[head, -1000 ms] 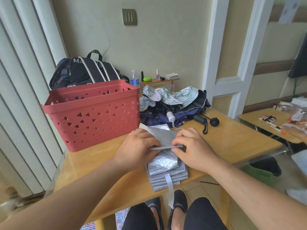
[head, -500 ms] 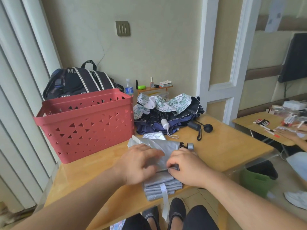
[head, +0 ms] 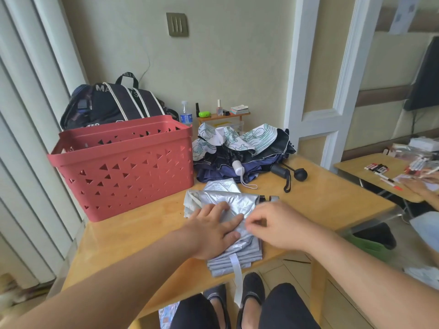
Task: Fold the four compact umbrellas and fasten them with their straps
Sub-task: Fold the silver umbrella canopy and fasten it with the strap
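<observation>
At the lower centre, the left hand (head: 215, 230) presses flat on the silver umbrella (head: 228, 203); the right hand (head: 276, 225) pinches its fabric

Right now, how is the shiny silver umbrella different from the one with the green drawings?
The silver umbrella lies flattened in neat pleats at the table's near edge, under the left hand and right hand. The patterned umbrella sits crumpled on a pile of umbrellas farther back, untouched. The silver one is plain and shiny; the patterned one is white with green drawings. Neither is strapped shut.
</observation>
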Demonstrator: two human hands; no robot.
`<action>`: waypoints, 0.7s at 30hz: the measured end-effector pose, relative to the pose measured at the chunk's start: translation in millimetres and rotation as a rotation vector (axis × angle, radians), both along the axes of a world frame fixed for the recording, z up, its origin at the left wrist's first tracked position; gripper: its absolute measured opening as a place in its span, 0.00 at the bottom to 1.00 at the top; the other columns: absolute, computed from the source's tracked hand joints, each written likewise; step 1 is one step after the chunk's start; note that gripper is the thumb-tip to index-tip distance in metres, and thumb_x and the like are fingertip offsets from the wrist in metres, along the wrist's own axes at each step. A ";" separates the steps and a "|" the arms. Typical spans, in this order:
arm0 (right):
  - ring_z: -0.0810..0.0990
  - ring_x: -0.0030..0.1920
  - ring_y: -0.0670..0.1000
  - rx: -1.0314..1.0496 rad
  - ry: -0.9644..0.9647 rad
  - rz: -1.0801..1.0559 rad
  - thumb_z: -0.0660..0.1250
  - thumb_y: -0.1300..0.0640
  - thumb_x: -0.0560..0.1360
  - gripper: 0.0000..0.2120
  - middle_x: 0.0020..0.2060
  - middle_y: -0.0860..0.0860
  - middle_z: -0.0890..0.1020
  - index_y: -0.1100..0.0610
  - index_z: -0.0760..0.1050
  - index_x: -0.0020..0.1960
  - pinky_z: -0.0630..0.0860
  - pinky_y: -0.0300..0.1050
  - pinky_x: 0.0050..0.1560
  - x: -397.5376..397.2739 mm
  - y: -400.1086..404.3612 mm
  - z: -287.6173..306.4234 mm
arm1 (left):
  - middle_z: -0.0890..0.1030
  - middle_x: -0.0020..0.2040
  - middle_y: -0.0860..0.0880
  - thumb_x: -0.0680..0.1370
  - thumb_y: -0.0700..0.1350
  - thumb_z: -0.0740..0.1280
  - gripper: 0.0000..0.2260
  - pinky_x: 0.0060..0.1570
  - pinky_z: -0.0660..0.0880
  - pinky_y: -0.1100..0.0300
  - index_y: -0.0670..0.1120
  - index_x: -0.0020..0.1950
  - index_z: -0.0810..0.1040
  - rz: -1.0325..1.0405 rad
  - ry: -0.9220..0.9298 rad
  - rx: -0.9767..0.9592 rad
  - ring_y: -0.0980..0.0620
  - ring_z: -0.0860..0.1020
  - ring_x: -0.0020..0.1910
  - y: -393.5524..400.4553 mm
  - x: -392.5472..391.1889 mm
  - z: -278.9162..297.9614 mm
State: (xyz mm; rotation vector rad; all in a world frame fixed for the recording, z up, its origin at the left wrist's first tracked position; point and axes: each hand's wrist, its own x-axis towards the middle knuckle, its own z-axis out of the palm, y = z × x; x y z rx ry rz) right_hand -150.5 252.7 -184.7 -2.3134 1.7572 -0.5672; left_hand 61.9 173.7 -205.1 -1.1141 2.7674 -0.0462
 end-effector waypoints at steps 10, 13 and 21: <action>0.72 0.60 0.46 -0.140 -0.040 -0.130 0.69 0.42 0.78 0.12 0.52 0.39 0.78 0.44 0.84 0.58 0.73 0.49 0.63 -0.4 -50.0 -40.2 | 0.60 0.81 0.52 0.79 0.74 0.45 0.33 0.77 0.59 0.49 0.64 0.82 0.54 -0.043 0.109 0.053 0.47 0.61 0.77 20.6 22.0 2.7; 0.70 0.60 0.45 -0.107 -0.036 -0.087 0.63 0.28 0.71 0.25 0.53 0.35 0.74 0.40 0.82 0.61 0.72 0.49 0.64 -1.2 -44.6 -42.3 | 0.80 0.62 0.56 0.81 0.69 0.58 0.21 0.62 0.73 0.56 0.58 0.67 0.71 0.053 0.323 0.284 0.55 0.77 0.60 7.0 29.5 31.6; 0.63 0.59 0.42 -0.041 0.063 -0.049 0.57 0.22 0.68 0.34 0.55 0.34 0.67 0.35 0.76 0.68 0.67 0.47 0.65 0.7 -38.9 -37.3 | 0.80 0.67 0.43 0.82 0.39 0.60 0.21 0.57 0.71 0.57 0.50 0.74 0.74 0.249 0.382 -0.023 0.42 0.77 0.64 -101.5 -22.7 59.8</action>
